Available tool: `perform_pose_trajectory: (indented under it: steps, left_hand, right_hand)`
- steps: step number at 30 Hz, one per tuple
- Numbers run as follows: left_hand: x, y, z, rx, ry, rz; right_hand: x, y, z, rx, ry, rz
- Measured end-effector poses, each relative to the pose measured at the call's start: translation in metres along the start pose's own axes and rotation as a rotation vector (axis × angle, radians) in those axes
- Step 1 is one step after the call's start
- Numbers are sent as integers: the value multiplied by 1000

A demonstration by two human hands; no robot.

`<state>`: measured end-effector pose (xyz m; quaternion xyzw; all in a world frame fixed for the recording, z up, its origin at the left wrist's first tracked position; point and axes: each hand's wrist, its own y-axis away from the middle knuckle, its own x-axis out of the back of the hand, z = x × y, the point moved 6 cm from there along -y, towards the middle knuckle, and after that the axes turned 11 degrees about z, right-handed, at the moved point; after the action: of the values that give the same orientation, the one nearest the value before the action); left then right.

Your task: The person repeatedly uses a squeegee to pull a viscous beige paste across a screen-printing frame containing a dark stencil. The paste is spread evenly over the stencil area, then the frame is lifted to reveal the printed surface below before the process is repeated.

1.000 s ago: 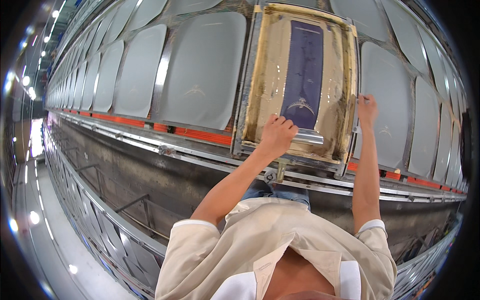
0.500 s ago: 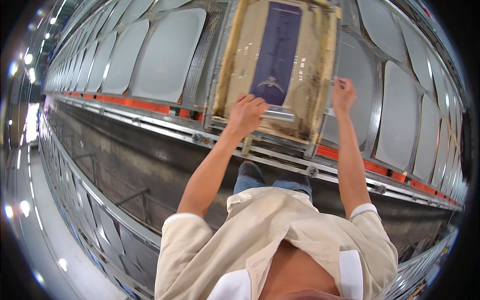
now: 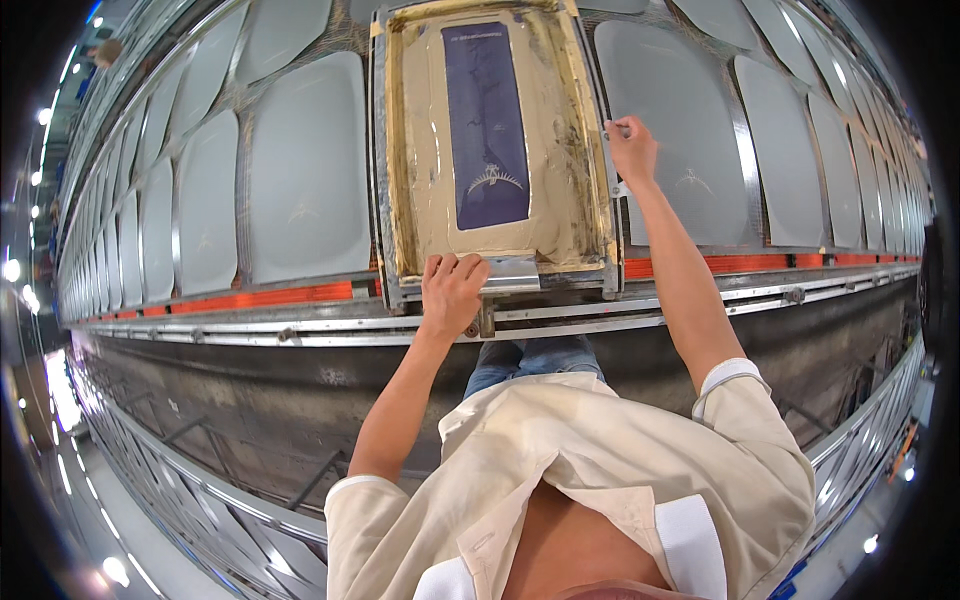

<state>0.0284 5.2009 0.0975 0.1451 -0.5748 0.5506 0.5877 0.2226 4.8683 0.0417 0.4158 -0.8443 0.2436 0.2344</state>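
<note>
Silver bar (image 3: pixel 514 276) in the left hand (image 3: pixel 455 293), mostly right of its fingers (image 3: pixel 468 265)

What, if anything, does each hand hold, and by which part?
Left hand: the metal bar, by its left end. Right hand, at the right side of the frame: cannot tell.

pretty clearly a screen-printing workshop, long metal-railed print table (image 3: pixel 265 298) running across the upper half, loads of grey rounded panels (image 3: pixel 310 170) lined up on it, mesh screen frame (image 3: pixel 487 125) top centre, bright lights (image 3: pixel 12 270) far left
</note>
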Motion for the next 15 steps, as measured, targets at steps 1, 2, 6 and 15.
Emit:
perform_pose_trajectory:
  steps: [1, 2, 6, 15]
  left_hand:
    - [-6, -9, -3, -19, -3, 24]
    - [-12, -16, -8, -23, -15, 47]
    - [-40, -82, -47, -60, -40, 106]
    - [-124, -306, -206, -110, -80, 172]
  right_hand:
    - [-2, -3, 8, -41, 28, -24]
    - [-4, -3, 5, -78, 51, -64]
    - [-7, -6, 5, -112, 82, -145]
    - [-75, -104, -96, 285, 4, -382]
